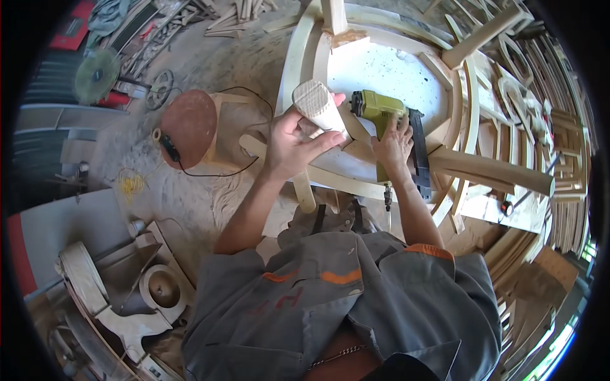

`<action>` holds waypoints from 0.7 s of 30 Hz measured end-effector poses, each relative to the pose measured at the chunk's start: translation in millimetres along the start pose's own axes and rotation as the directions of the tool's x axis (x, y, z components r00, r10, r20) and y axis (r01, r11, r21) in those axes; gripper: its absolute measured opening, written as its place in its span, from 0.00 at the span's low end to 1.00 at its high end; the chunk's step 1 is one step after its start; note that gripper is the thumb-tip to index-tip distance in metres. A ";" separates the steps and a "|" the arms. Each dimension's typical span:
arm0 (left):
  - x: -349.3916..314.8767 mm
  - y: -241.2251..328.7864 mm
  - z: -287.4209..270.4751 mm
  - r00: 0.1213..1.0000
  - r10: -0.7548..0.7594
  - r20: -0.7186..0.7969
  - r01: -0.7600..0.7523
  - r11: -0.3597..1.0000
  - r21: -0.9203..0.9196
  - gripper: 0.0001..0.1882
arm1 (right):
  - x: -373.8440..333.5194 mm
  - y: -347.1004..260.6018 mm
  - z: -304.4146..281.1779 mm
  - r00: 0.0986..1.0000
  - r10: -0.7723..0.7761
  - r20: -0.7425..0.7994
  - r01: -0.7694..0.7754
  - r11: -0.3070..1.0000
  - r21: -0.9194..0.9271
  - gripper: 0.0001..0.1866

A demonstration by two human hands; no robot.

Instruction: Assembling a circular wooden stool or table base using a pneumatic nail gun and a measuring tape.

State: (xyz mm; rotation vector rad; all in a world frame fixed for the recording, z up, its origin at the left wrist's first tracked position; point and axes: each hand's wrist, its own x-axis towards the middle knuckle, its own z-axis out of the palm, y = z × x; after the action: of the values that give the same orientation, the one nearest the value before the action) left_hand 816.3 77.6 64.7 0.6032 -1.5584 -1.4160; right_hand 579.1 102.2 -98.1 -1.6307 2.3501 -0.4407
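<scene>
A wooden furniture frame (473, 95) with several legs pointing up stands in front of me, a white panel (359, 63) within its ring. My left hand (289, 143) is closed round one pale leg (311, 101), thumb on the near side and fingers on the far side. At the frame's inner right, my right hand (395, 143) lies over the handle of a green nail gun (384, 105) with a black magazine. The fingers bend over the handle, and their tips are partly hidden. The gun's nose end points left, and an air hose fitting hangs below the handle.
To the left, a round reddish-brown stool seat (189, 127) bears a small corded tool (169, 147), its black cable running toward the frame. A dusty machine (127, 305) stands at lower left, and a green fan (97, 75) farther off. Stacked wooden frames (569, 146) crowd the right.
</scene>
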 end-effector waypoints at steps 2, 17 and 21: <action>1.9 -6.4 6.2 0.997 0.046 -0.068 -0.042 0.998 0.053 0.27 | -9.1 -12.1 -11.5 0.998 0.062 -0.006 -0.062 0.972 -0.228 0.47; 2.7 -35.4 7.9 0.949 0.300 -0.099 -0.270 0.933 0.239 0.29 | 31.4 -1.0 -41.5 0.999 0.037 0.040 -0.041 0.996 0.082 0.31; 21.0 -37.6 -2.3 0.955 0.295 -0.018 -0.295 0.956 0.005 0.32 | 29.2 -26.7 -147.6 0.902 0.231 0.364 -0.397 0.775 0.491 0.19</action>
State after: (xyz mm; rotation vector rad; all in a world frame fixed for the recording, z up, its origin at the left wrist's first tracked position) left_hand 800.4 50.6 35.0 0.3649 -1.5619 -1.1794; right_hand 537.8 81.7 47.6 -0.9303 1.9654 -0.6858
